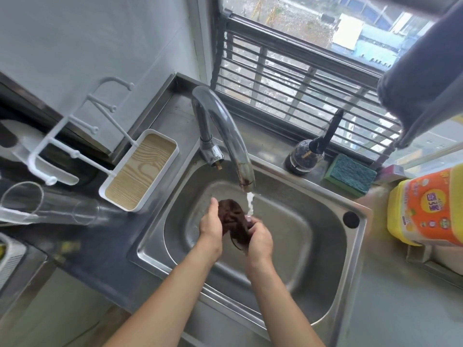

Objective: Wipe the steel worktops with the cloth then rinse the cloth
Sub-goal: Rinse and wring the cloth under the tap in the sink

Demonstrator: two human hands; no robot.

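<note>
cloth (233, 221), bunched over the sink (355, 211), sits under running tap (225, 136) water, each grip closed on it: left hand (211, 227), right hand (260, 240). wiping looks finished; rinsing is underway, wringing left.

Open basin all round inside the sink (333, 249), with bare steel right of and below the tap (223, 136). The tap arches over the back rim, its stream falling just beside both hands. Left of the tap a white tray (140, 171) and a lying glass (47, 204) crowd the worktop (100, 256). Right of it stand a dark bottle (307, 156), a sponge (350, 174) and a yellow jug (426, 209).
</note>
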